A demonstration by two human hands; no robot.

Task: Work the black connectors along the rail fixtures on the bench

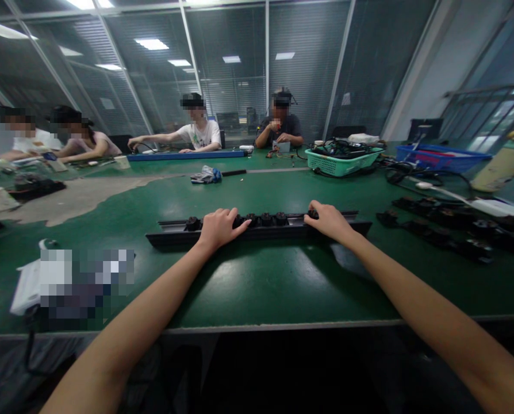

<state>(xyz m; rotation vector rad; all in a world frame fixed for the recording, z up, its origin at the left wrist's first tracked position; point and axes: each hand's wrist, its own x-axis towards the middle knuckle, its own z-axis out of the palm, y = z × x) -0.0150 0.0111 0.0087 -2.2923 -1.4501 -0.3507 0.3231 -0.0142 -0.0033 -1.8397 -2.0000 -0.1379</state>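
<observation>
— How is the piece being held on the bench?

— A long black rail [175, 239] with a metal channel is being held flat on the green bench mat [257, 293], directly in front of the person, and a row of round black fittings [265, 219] is being carried along it.

— And the hands?

— The left hand [220, 229] is being laid palm-down over the left end of the row, its fingers loosely spread and curved, with no pinch being made. The right hand [329, 221] is being rested near the other end, its fingertips curled onto the last fitting without being closed around it.

— Why are they set so far apart?

— The rail appears to be being steadied from both ends, so that its length cannot swing.

— What is being kept nearby?

— Black assemblies [438, 227] are being laid out in rows to the right, and a green basket of cables [341, 164] is being kept farther along the bench, near a seated co-worker [283, 127].
</observation>
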